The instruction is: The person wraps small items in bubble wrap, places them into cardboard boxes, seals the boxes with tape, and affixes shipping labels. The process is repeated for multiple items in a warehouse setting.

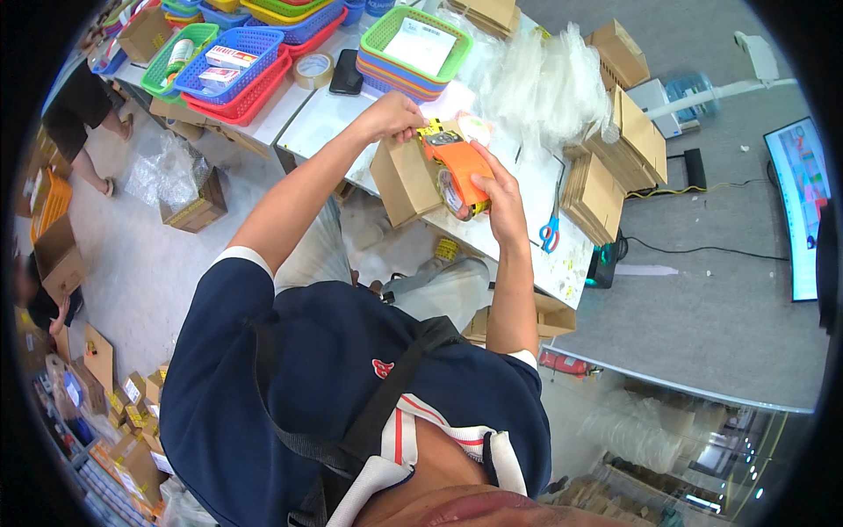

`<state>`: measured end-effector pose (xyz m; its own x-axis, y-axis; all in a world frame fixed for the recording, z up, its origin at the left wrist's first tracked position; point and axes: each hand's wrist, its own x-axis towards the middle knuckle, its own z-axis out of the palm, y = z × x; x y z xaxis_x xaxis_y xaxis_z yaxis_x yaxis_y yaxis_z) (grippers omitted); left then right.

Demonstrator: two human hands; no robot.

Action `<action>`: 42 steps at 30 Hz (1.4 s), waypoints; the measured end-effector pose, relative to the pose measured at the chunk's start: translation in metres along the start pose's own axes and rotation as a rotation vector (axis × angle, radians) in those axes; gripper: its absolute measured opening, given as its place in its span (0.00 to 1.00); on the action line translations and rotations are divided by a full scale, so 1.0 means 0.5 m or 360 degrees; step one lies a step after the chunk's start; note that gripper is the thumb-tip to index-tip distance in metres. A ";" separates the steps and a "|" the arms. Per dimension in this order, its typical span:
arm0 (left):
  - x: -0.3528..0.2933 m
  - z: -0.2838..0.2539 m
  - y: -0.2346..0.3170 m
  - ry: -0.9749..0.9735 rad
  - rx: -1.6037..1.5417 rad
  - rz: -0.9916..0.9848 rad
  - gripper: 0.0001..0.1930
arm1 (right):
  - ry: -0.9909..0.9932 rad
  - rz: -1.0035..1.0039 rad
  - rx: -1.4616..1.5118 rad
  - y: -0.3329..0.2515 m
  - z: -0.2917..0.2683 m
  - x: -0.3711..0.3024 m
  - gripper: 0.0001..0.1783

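My right hand [502, 195] is wrapped round an orange tape dispenser [465, 167] loaded with a roll of tape. Yellow and black tape [431, 128] shows at the dispenser's far end. At that end the fingers of my left hand [393, 118] are pinched together on the tape's edge; the fingertips are partly hidden. Below the hands a brown cardboard box [402, 183] sits at the near edge of the white table [549, 268], partly covered by the dispenser. Blue-handled scissors [551, 234] lie to the right of my right hand.
Stacked coloured baskets [413, 53], a black phone [346, 72] and a tape roll [313, 70] stand beyond my left hand. Clear plastic bags [544, 88] are heaped at the back. Flat cardboard boxes [597, 198] line the right side. Another person [83, 114] is at far left.
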<state>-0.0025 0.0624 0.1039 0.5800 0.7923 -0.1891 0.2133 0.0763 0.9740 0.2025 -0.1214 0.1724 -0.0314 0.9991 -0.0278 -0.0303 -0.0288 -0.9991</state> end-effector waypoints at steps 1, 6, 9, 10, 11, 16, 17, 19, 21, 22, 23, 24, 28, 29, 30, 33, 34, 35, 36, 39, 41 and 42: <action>-0.001 0.004 0.004 0.0029 -0.0009 -0.0030 0.12 | -0.0010 0.0019 -0.0004 -0.003 0.000 0.001 0.32; -0.002 0.007 0.006 0.0191 0.0053 -0.0003 0.14 | -0.0021 0.0115 0.0007 -0.010 0.005 0.007 0.31; 0.020 0.005 -0.023 0.0356 0.0220 0.0166 0.14 | -0.0034 0.0129 0.0040 -0.006 0.012 0.029 0.31; 0.025 0.007 -0.023 0.0412 0.0278 0.0245 0.14 | -0.0049 0.0139 0.0033 -0.003 0.009 0.037 0.32; 0.027 0.005 -0.025 0.0413 0.0277 0.0228 0.14 | -0.0063 0.0148 0.0027 -0.002 0.008 0.044 0.32; 0.029 -0.004 -0.047 0.0404 0.0164 0.0149 0.14 | 0.0095 0.0159 -0.0122 0.006 0.031 0.080 0.31; 0.032 -0.005 -0.052 0.0394 0.0138 0.0138 0.13 | 0.0141 0.0141 -0.0175 0.007 0.034 0.085 0.31; 0.034 -0.005 -0.056 0.0372 0.0083 0.0114 0.13 | 0.0140 0.0158 -0.0158 0.001 0.036 0.085 0.30; 0.036 -0.006 -0.054 0.0364 0.0070 0.0108 0.13 | 0.0153 0.0134 -0.0160 0.005 0.034 0.089 0.30; 0.039 -0.009 -0.057 0.0359 0.0088 0.0118 0.14 | 0.0162 0.0103 -0.0172 0.011 0.033 0.091 0.30; 0.041 -0.012 -0.061 0.0354 0.0107 0.0127 0.14 | 0.0171 0.0073 -0.0183 0.015 0.033 0.092 0.30; 0.044 -0.013 -0.065 0.0373 0.0093 0.0121 0.14 | 0.0160 0.0126 -0.0161 0.015 0.030 0.090 0.29; 0.046 -0.016 -0.067 0.0399 0.0043 0.0088 0.15 | 0.0134 0.0210 -0.0170 -0.004 0.035 0.089 0.28; 0.046 -0.016 -0.067 0.0393 0.0032 0.0080 0.15 | 0.0133 0.0197 -0.0198 -0.003 0.035 0.091 0.28; 0.045 -0.014 -0.069 0.0387 0.0027 0.0096 0.15 | 0.0142 0.0214 -0.0192 -0.004 0.036 0.089 0.29; 0.041 -0.013 -0.068 0.0359 0.0001 0.0087 0.15 | 0.0146 0.0263 -0.0177 -0.012 0.042 0.092 0.29; 0.049 -0.013 -0.078 0.0335 -0.0021 0.0043 0.15 | 0.0138 0.0284 -0.0176 -0.013 0.042 0.094 0.28; 0.056 -0.014 -0.089 0.0312 -0.0044 -0.0001 0.16 | 0.0134 0.0306 -0.0169 -0.014 0.041 0.095 0.28; 0.060 -0.017 -0.100 0.0310 -0.0002 0.0018 0.16 | 0.0129 0.0327 -0.0161 -0.014 0.042 0.094 0.28; 0.065 -0.006 -0.114 0.0417 0.0215 0.0142 0.16 | 0.0143 0.0306 -0.0176 -0.007 0.037 0.092 0.28; 0.069 0.006 -0.119 0.0655 0.0495 0.0318 0.16 | 0.0160 0.0165 -0.0253 0.010 0.031 0.093 0.27; 0.066 0.005 -0.124 0.0591 0.0495 0.0297 0.15 | 0.0171 0.0145 -0.0274 0.016 0.031 0.089 0.28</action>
<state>0.0052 0.0824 0.0372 0.3243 0.9410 0.0963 0.3892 -0.2255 0.8931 0.1853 -0.0776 0.1635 0.0806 0.9904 -0.1124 0.1390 -0.1228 -0.9826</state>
